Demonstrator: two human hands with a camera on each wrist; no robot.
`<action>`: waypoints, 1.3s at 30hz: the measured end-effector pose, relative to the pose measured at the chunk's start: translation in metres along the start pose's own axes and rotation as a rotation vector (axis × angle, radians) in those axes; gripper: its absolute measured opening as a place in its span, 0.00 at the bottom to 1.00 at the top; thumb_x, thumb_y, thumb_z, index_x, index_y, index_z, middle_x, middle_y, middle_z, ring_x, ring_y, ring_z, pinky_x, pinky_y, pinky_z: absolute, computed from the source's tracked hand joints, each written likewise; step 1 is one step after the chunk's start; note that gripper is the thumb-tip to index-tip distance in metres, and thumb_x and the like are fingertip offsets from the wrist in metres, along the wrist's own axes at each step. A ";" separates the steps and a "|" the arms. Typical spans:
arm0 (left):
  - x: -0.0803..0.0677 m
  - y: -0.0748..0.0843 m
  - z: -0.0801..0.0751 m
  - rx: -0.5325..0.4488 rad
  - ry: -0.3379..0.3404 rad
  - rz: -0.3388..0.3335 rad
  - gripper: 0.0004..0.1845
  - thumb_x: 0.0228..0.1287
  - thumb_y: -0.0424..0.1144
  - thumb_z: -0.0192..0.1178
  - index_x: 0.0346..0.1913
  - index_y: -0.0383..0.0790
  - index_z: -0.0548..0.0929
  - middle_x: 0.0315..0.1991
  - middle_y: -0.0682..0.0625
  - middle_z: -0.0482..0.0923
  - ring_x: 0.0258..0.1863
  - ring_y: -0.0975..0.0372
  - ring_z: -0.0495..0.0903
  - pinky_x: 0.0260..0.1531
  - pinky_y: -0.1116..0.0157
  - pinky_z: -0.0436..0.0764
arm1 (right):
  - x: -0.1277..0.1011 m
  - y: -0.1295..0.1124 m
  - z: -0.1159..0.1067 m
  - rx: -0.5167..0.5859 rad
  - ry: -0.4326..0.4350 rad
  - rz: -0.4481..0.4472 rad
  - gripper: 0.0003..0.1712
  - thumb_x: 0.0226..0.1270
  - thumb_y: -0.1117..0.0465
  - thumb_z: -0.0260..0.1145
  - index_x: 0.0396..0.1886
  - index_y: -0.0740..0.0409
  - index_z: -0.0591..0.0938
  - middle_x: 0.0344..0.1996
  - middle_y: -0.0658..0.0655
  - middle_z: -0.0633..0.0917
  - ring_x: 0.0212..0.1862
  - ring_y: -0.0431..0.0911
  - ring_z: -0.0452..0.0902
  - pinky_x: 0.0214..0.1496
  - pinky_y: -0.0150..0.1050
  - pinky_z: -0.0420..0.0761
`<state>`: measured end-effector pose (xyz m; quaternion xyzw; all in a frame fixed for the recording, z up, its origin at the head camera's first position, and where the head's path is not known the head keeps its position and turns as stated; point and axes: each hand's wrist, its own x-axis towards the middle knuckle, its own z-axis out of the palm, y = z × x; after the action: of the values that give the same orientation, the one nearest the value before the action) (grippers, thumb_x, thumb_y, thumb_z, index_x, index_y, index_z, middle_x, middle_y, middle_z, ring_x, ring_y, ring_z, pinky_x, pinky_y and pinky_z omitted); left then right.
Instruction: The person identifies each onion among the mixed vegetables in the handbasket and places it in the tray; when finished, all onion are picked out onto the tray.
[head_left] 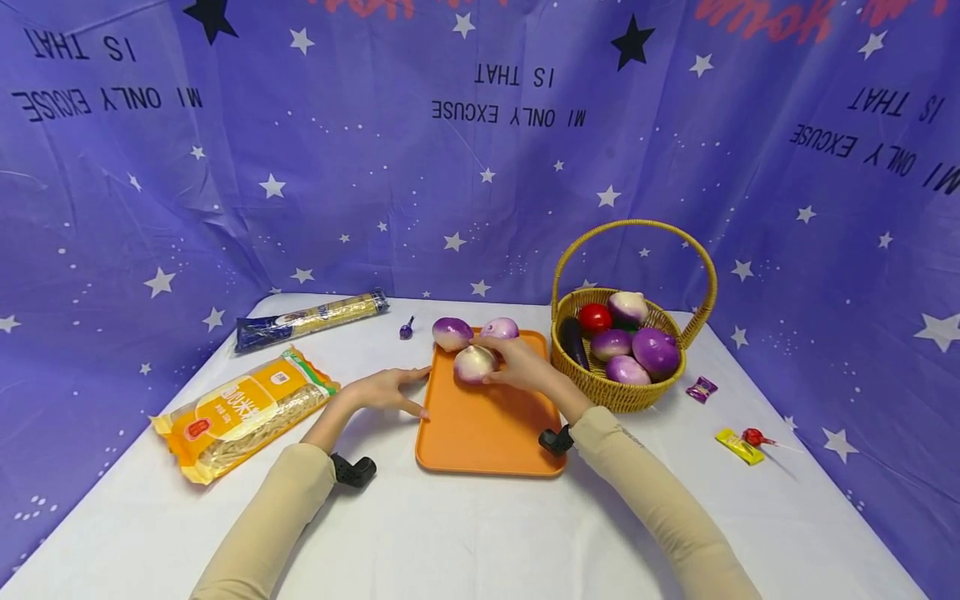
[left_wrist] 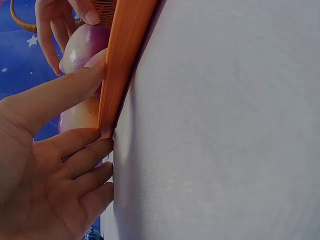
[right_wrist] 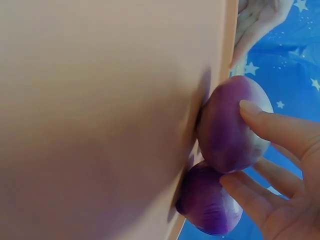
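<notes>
An orange tray (head_left: 487, 425) lies on the white table. Three purple onions sit at its far end. My right hand (head_left: 501, 367) grips the nearest onion (head_left: 472, 364), thumb on one side and fingers on the other, and the onion rests on the tray. The other two onions (head_left: 452, 333) (head_left: 500, 327) lie just behind it. In the right wrist view the held onion (right_wrist: 227, 125) touches a second onion (right_wrist: 207, 202) on the tray (right_wrist: 100, 120). My left hand (head_left: 397, 389) lies flat and open on the table, fingers (left_wrist: 80, 160) against the tray's left edge (left_wrist: 122, 55).
A wicker basket (head_left: 600, 387) with several vegetables stands right of the tray. Two noodle packs (head_left: 240, 412) (head_left: 311, 319) lie at the left. A small purple candy (head_left: 406, 329) sits behind the tray. A purple sweet (head_left: 701, 389), a yellow sweet (head_left: 737, 445) and a red lollipop (head_left: 753, 437) lie at the right.
</notes>
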<state>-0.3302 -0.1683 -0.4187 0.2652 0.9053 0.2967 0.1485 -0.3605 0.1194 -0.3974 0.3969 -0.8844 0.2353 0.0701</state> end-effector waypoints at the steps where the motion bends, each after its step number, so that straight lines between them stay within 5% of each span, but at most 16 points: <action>1: 0.000 0.000 0.000 -0.003 -0.001 -0.003 0.50 0.53 0.52 0.71 0.74 0.37 0.59 0.71 0.37 0.60 0.70 0.42 0.57 0.68 0.44 0.55 | 0.001 0.000 0.000 0.003 -0.001 0.004 0.37 0.51 0.64 0.77 0.62 0.62 0.76 0.54 0.60 0.81 0.47 0.51 0.77 0.53 0.44 0.77; 8: 0.000 -0.001 0.000 0.006 -0.012 -0.012 0.51 0.53 0.54 0.71 0.74 0.38 0.58 0.71 0.37 0.59 0.70 0.42 0.56 0.69 0.45 0.54 | -0.002 -0.003 -0.006 0.008 0.002 0.026 0.36 0.52 0.64 0.77 0.62 0.63 0.76 0.56 0.61 0.80 0.57 0.53 0.75 0.62 0.45 0.73; 14: 0.000 0.001 0.000 0.009 -0.009 -0.016 0.50 0.53 0.54 0.71 0.74 0.37 0.58 0.71 0.37 0.59 0.70 0.42 0.56 0.69 0.45 0.55 | -0.017 -0.002 -0.027 0.025 0.023 0.040 0.36 0.52 0.63 0.77 0.62 0.63 0.76 0.55 0.63 0.81 0.56 0.58 0.76 0.61 0.50 0.74; 19: -0.001 0.002 0.000 0.010 -0.007 -0.012 0.50 0.53 0.53 0.71 0.74 0.37 0.59 0.71 0.37 0.59 0.70 0.42 0.56 0.68 0.44 0.55 | -0.040 -0.001 -0.051 0.021 0.034 0.024 0.35 0.53 0.62 0.76 0.63 0.61 0.76 0.47 0.61 0.84 0.44 0.56 0.79 0.48 0.48 0.81; 24: -0.001 0.001 -0.001 0.009 -0.002 -0.010 0.50 0.53 0.53 0.71 0.74 0.36 0.58 0.71 0.37 0.59 0.70 0.42 0.56 0.68 0.44 0.55 | -0.066 -0.002 -0.082 -0.030 0.033 -0.003 0.36 0.53 0.62 0.77 0.63 0.57 0.76 0.48 0.57 0.84 0.46 0.52 0.79 0.51 0.47 0.80; 26: -0.002 0.002 -0.002 0.006 -0.002 -0.010 0.50 0.53 0.53 0.71 0.74 0.36 0.58 0.71 0.37 0.59 0.70 0.42 0.56 0.68 0.44 0.55 | -0.076 0.000 -0.093 -0.056 0.019 0.014 0.36 0.53 0.62 0.77 0.64 0.57 0.76 0.57 0.57 0.80 0.54 0.51 0.77 0.60 0.49 0.76; 32: -0.001 0.001 -0.002 0.007 -0.008 -0.016 0.51 0.53 0.54 0.71 0.74 0.37 0.58 0.71 0.37 0.59 0.70 0.42 0.56 0.69 0.44 0.54 | -0.106 0.011 -0.126 -0.134 -0.016 0.066 0.36 0.52 0.63 0.77 0.63 0.58 0.76 0.52 0.57 0.82 0.40 0.49 0.77 0.45 0.46 0.81; 39: -0.002 0.002 -0.001 0.006 -0.004 -0.023 0.50 0.53 0.53 0.71 0.74 0.37 0.58 0.71 0.37 0.59 0.70 0.41 0.56 0.69 0.44 0.54 | -0.132 0.035 -0.160 -0.209 -0.056 0.086 0.31 0.52 0.66 0.76 0.58 0.60 0.79 0.48 0.59 0.84 0.49 0.57 0.78 0.53 0.55 0.78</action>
<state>-0.3284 -0.1685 -0.4163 0.2559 0.9089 0.2916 0.1531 -0.3074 0.3035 -0.3103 0.3555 -0.9219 0.1336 0.0763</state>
